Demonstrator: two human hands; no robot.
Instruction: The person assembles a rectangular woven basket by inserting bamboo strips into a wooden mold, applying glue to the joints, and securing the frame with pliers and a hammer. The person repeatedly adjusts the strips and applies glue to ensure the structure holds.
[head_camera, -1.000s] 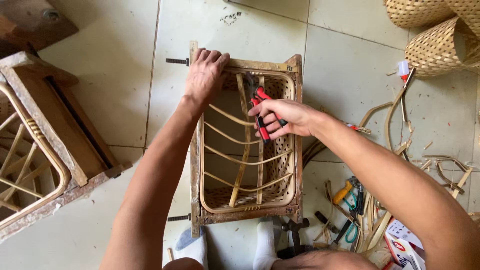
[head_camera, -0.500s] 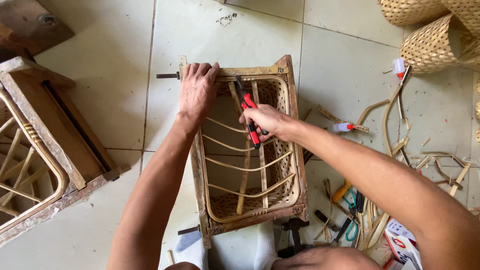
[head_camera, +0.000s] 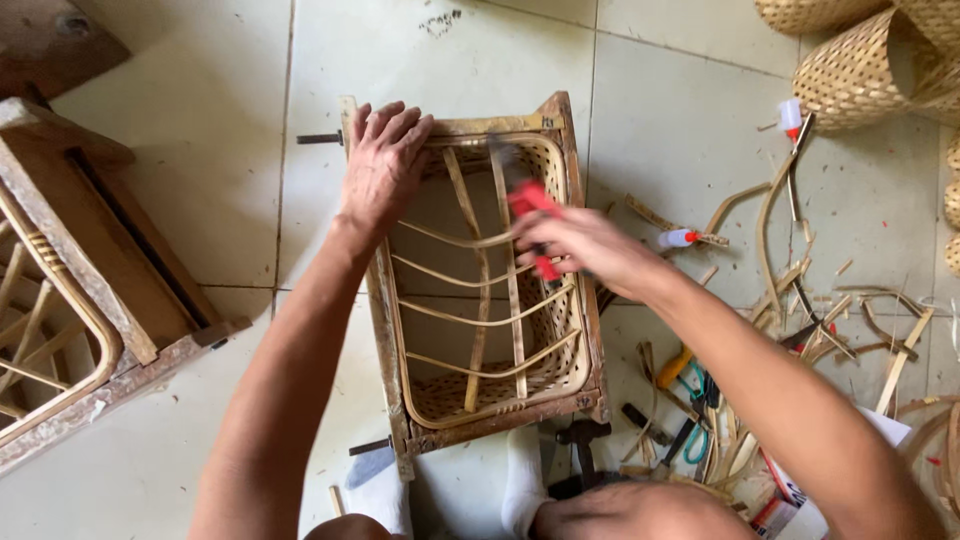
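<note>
Pale floor tiles (head_camera: 200, 170) fill the view, and on them a wooden frame (head_camera: 560, 130) with a woven rattan basket (head_camera: 440, 400) set inside it is seen from above, directly beneath both hands. Its far left corner is covered by the left hand (head_camera: 385, 160), which is laid flat with the fingers spread and pressed on the top rail. Red-handled pliers (head_camera: 530, 200) are gripped in the closed right hand (head_camera: 580, 245), which is held over the right half of the basket, just above the curved cane strips (head_camera: 480, 325) that cross the opening; the tool's tip is blurred, so what it touches cannot be told. Between the two hands two upright slats (head_camera: 480, 280) are seen running the length of the basket. To the right of the right forearm, cane offcuts (head_camera: 790, 290), a small white bottle with a red cap (head_camera: 678, 238) and assorted hand tools (head_camera: 690, 440) are scattered on the floor. Beyond the right hand, at the far right, woven baskets (head_camera: 850, 70) are stacked. Well to the left of the left arm another wooden frame (head_camera: 90, 270) is lying on the floor. White socks (head_camera: 520, 480) are seen just below the frame's near edge.
</note>
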